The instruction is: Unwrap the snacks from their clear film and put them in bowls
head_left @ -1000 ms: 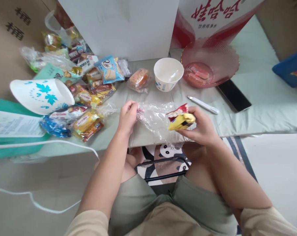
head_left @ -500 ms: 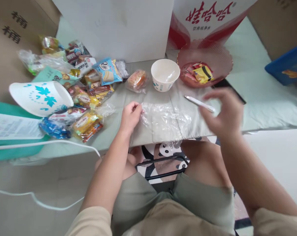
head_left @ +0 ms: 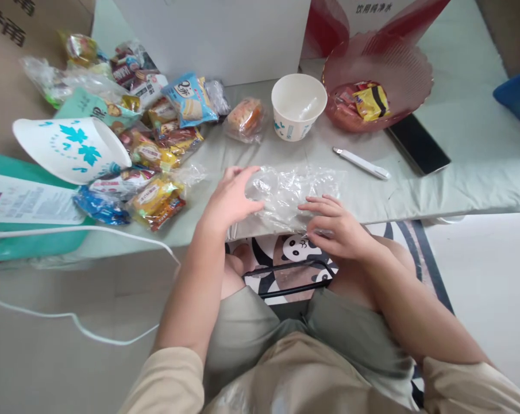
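Observation:
A crumpled clear plastic bag (head_left: 285, 192) lies flat near the table's front edge. At its left end my left hand (head_left: 231, 198) is open, thumb and fingers apart beside the plastic. My right hand (head_left: 337, 227) rests over the bag's right front part, fingers spread and touching it. Behind the bag stand a white paper bowl (head_left: 298, 109) with a leaf print and a wrapped bread roll (head_left: 245, 119). A white utility knife (head_left: 362, 163) lies to the right of the bag.
Several packaged snacks (head_left: 156, 152) are heaped at left, with a tipped paper bowl (head_left: 76, 149) against them. A pink bowl (head_left: 380, 75) holding wrapped items stands at back right, beside a black phone (head_left: 419, 145). A white cable (head_left: 113, 231) crosses the front left edge.
My right hand has come down and left from above the knife onto the bag. My left hand has opened from a pinch at the bag's left end. The view has tilted down slightly.

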The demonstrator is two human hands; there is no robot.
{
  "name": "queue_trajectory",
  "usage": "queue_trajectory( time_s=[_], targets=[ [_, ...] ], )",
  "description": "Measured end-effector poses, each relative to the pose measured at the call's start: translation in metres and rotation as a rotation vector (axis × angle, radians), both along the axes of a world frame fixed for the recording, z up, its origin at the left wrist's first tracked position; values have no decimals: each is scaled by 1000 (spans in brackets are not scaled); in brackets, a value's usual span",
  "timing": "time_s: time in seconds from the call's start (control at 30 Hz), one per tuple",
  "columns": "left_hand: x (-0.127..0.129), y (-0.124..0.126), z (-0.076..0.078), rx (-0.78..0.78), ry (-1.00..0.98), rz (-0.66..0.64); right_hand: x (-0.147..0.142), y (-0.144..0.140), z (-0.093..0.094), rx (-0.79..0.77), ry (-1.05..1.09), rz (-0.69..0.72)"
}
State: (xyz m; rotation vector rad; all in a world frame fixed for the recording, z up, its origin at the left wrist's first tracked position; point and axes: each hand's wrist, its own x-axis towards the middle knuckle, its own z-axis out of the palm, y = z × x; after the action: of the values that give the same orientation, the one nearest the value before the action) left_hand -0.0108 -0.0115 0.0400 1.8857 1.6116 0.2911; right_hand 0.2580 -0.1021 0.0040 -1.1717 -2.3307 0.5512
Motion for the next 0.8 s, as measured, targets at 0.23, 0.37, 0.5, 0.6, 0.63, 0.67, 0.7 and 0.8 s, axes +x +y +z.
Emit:
queue_trajectory(
  time_s=[0.23,0.37,0.5,0.6,0.63,0.67,0.7,0.8],
  targets=[
    [1,20,-3,74,-150,94,10,3,15,-196,106,180],
    [-11,26,-4,-129,-318,77,19,2,22,-281,165,200],
    [-7,23,-4,-223,-456,275,25,1,24,-351,204,207],
    [4,25,-5,-216,-577,451,27,1,24,-384,219,200],
    [7,27,-7,-185,-617,512,28,0,23,-389,227,205],
    [9,31,-8,-145,-647,572,28,0,23,-391,241,213],
    [11,34,-9,-97,-661,629,29,1,23,-390,261,221],
    [5,39,-6,114,-623,724,33,1,21,-377,330,206]
  ],
)
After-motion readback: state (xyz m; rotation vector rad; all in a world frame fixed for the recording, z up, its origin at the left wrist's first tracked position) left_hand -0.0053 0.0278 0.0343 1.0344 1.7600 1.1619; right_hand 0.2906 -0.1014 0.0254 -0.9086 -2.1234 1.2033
